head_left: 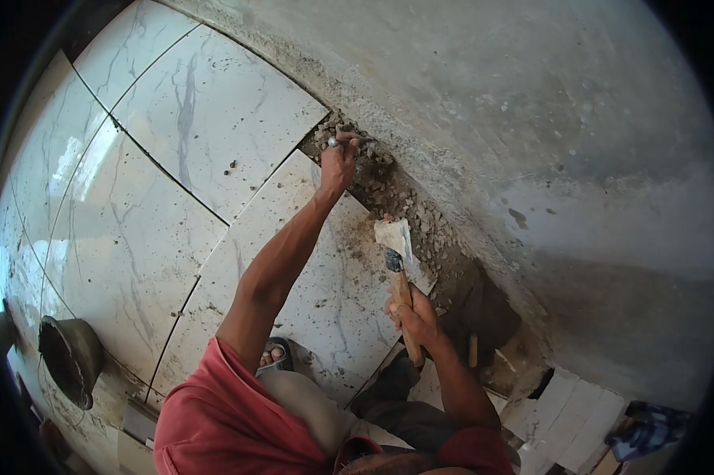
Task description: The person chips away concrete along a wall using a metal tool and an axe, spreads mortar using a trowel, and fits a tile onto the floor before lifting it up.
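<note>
My left hand [339,165] is closed around a metal chisel [333,142], whose rounded end pokes out beside the fingers. The chisel's other end points toward the foot of the wall, among broken rubble [408,202]. Lower down, my right hand [417,318] grips the wooden handle of a hammer [402,293], its dark head up and away from the wall. Just beyond the hammer head lies a white broken tile piece [392,235] at the edge of the rubble strip.
Large white marbled floor tiles [167,119] spread to the left, dotted with crumbs. A rough grey wall [562,119] rises along the right. A dark bucket [72,360] lies tilted at the left. Cut tile pieces [570,412] and a blue-patterned item [649,431] sit at lower right.
</note>
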A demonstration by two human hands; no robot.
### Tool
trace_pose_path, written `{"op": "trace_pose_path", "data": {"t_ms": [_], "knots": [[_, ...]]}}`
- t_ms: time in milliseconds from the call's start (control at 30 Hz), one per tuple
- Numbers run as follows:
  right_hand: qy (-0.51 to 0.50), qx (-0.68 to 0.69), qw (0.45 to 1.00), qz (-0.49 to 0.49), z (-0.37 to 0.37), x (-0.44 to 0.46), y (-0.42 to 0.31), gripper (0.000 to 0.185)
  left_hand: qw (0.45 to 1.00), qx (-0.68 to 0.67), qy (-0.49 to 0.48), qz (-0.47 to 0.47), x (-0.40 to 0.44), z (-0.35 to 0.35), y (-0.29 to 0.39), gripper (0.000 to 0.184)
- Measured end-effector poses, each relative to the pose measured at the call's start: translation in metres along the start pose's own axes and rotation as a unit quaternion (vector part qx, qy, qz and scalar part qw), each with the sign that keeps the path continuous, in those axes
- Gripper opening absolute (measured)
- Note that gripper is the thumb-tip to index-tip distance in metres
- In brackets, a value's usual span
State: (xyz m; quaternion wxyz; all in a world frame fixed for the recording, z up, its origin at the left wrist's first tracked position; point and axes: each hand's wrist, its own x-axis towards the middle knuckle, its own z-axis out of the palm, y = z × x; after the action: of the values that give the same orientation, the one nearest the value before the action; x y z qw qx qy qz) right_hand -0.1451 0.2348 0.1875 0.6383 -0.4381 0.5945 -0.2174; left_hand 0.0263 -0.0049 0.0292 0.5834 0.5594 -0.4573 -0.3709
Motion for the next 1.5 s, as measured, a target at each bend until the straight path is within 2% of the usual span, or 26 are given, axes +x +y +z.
{"op": "trace_pose_path", "data": {"t_ms": [33, 100, 133, 200, 300, 367, 400, 567, 667, 733, 833, 867, 900, 967, 1000, 1033, 1100, 1133, 1167, 1200, 1233, 1300, 1367, 1400, 1467, 1500], "knots": [[-0.003, -0.001, 1.0, 0.001, 0.002, 0.005, -0.007, 0.029, 1.0, 0.019, -0.004, -0.003, -0.002, 0.001, 0.0, 0.016], [0.001, -0.232, 0.972, -0.046, 0.001, 0.018, -0.027, 0.03, 0.999, 0.036, -0.006, -0.006, -0.007, 0.004, 0.002, 0.013], [0.001, -0.235, 0.971, -0.047, 0.002, 0.025, -0.03, 0.03, 1.0, 0.012, 0.0, -0.016, -0.01, 0.006, 0.006, 0.013], [0.037, -0.391, 0.908, -0.148, 0.006, 0.038, -0.037, 0.034, 1.0, -0.013, 0.009, -0.027, -0.014, 0.009, 0.004, 0.013], [0.05, -0.449, 0.864, -0.221, 0.007, 0.051, -0.055, 0.035, 0.998, -0.029, -0.001, 0.058, -0.022, 0.013, -0.007, 0.013], [0.05, -0.469, 0.843, -0.258, -0.002, 0.062, -0.051, 0.036, 0.985, 0.023, -0.052, 0.163, -0.024, 0.017, -0.013, 0.023], [0.05, -0.488, 0.82, -0.293, -0.009, 0.068, -0.048, 0.037, 0.98, 0.052, -0.103, 0.163, -0.029, 0.011, -0.008, 0.035], [0.062, -0.54, 0.816, -0.194, -0.051, 0.095, -0.043, 0.041, 0.974, 0.054, -0.144, 0.164, -0.03, 0.003, 0.001, 0.04], [0.055, -0.534, 0.797, -0.277, -0.052, 0.099, -0.05, 0.039, 0.978, 0.068, -0.131, 0.15, -0.028, 0.012, -0.011, 0.053], [-0.04, -0.484, 0.752, -0.445, -0.04, 0.09, -0.064, 0.034, 0.979, 0.069, -0.128, 0.143, -0.03, 0.009, -0.01, 0.052], [0.01, -0.564, 0.749, -0.347, -0.062, 0.115, -0.039, 0.032, 0.978, 0.067, -0.133, 0.146, -0.032, 0.008, -0.01, 0.047], [0.075, -0.607, 0.764, -0.206, -0.067, 0.126, -0.033, 0.034, 0.978, 0.024, -0.144, 0.148, -0.034, 0.005, -0.007, 0.046], [0.077, -0.607, 0.763, -0.208, -0.064, 0.122, -0.035, 0.034, 0.976, -0.017, -0.154, 0.15, -0.032, 0.002, -0.004, 0.045], [0.055, -0.6, 0.79, -0.111, -0.051, 0.114, -0.046, 0.035, 0.976, 0.027, -0.143, 0.162, -0.022, 0.001, -0.005, 0.042], [0.052, -0.548, 0.802, -0.232, -0.044, 0.106, -0.041, 0.029, 0.973, 0.065, -0.149, 0.162, -0.032, 0.003, -0.009, 0.039], [0.055, -0.548, 0.802, -0.231, -0.039, 0.102, -0.049, 0.029, 0.973, 0.063, -0.151, 0.164, -0.027, 0.008, -0.012, 0.039], [-0.029, -0.466, 0.749, -0.471, -0.026, 0.09, -0.06, 0.027, 0.972, 0.075, -0.148, 0.168, -0.028, 0.009, -0.019, 0.042], [-0.031, -0.437, 0.728, -0.527, -0.03, 0.1, -0.05, 0.027, 0.969, 0.077, -0.155, 0.175, -0.026, 0.009, -0.021, 0.04], [-0.028, -0.44, 0.726, -0.528, -0.039, 0.113, -0.049, 0.027, 0.969, 0.075, -0.155, 0.178, -0.025, 0.01, -0.02, 0.04], [0.033, -0.533, 0.785, -0.314, -0.044, 0.125, -0.057, 0.026, 0.966, 0.066, -0.164, 0.19, -0.025, 0.007, -0.016, 0.039], [0.091, -0.591, 0.797, -0.081, -0.047, 0.129, -0.062, 0.026, 0.963, 0.058, -0.172, 0.201, -0.026, 0.004, -0.011, 0.038], [0.087, -0.616, 0.779, -0.07, -0.041, 0.122, -0.069, 0.025, 0.963, 0.072, -0.162, 0.202, -0.019, 0.006, -0.011, 0.039], [0.022, -0.552, 0.809, -0.198, -0.027, 0.094, -0.063, 0.027, 0.967, 0.079, -0.159, 0.181, -0.03, 0.007, -0.015, 0.042], [0.022, -0.555, 0.806, -0.202, -0.028, 0.096, -0.065, 0.027, 0.965, 0.097, -0.168, 0.177, -0.022, 0.007, -0.015, 0.042], [-0.029, -0.428, 0.747, -0.508, -0.025, 0.091, -0.063, 0.029, 0.96, 0.121, -0.185, 0.173, -0.023, 0.005, -0.01, 0.042], [-0.031, -0.43, 0.743, -0.513, -0.035, 0.103, -0.054, 0.029, 0.96, 0.122, -0.18, 0.177, -0.02, 0.003, -0.011, 0.042]]}}
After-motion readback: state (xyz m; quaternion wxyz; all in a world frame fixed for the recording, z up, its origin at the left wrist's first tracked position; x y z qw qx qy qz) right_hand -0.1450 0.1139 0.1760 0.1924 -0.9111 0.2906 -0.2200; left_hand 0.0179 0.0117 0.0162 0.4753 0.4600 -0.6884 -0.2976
